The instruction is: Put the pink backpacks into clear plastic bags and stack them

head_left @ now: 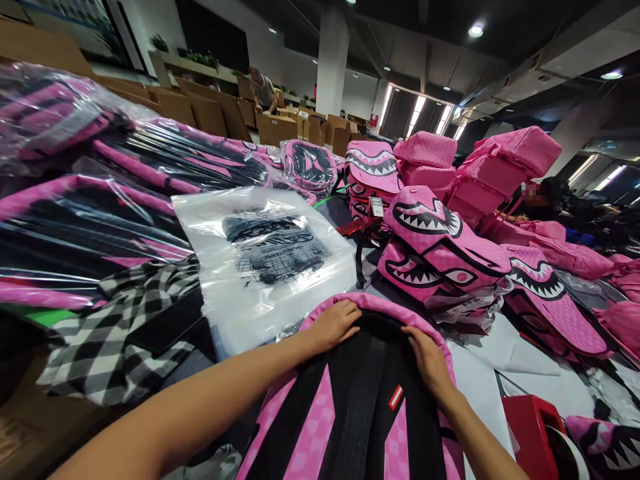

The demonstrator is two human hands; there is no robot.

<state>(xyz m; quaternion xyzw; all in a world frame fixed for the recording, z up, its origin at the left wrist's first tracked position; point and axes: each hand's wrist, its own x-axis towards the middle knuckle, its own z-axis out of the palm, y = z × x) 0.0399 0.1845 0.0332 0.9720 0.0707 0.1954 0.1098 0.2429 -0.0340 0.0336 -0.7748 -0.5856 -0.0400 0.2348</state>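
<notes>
A pink and black backpack [360, 400] lies in front of me, its black back panel and straps facing up. My left hand [334, 325] grips the pink rim at its top left, fingers bent over the edge onto the black panel. On the opposite side, my right hand [428, 360] holds the upper right rim, the thumb hidden. A small red tag [395, 397] shows on the right strap. Just beyond the backpack lies a stack of clear plastic bags [275, 253] with black print.
Plastic-wrapped backpacks [90, 233] pile up on the left, beside a checkered cloth [115, 333]. Pink shark-mouth backpacks [440, 247] are stacked ahead to the right. A red tape dispenser [530, 430] stands at lower right. Farther back, a person [263, 90] bends over cardboard boxes [277, 128].
</notes>
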